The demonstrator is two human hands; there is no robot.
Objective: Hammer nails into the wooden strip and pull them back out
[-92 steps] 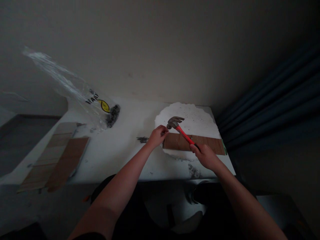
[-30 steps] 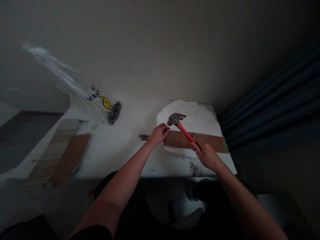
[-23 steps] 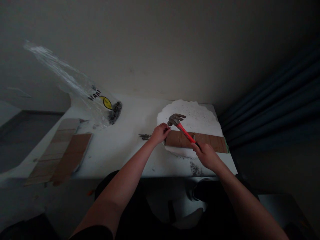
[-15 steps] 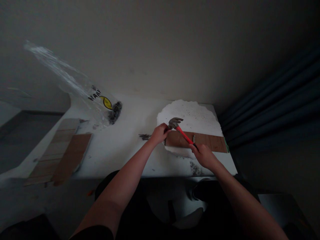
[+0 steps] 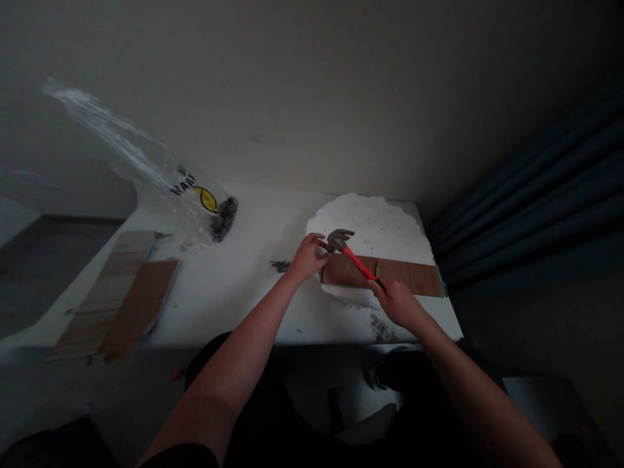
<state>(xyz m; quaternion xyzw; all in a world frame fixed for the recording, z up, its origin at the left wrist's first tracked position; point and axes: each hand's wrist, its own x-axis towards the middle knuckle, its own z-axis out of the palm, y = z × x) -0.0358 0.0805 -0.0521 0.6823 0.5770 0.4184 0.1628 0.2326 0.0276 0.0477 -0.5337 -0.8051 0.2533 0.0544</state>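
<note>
- R hand (image 5: 398,304), right of ctr: wrapped round grip of red-handled hammer (image 5: 359,263); grip end hidden in fist.
- Hammer at frame ctr, head over L end of brown board (image 5: 412,278); contact w/ board can't be confirmed.
- L hand (image 5: 307,259), ctr: index finger raised off thumb, beside hammer head; whether other fingers pinch anything, can't tell.
- Board lies on white sheet (image 5: 380,224), partly covered by hammer & R hand.
- Dark thin pcs. (image 5: 279,266), prob. nails, L of L hand; too small to count.
- Clear bag (image 5: 160,175), upper left: dark contents indistinct.
- Lower edge: both arms cut off; area v. dark.
</note>
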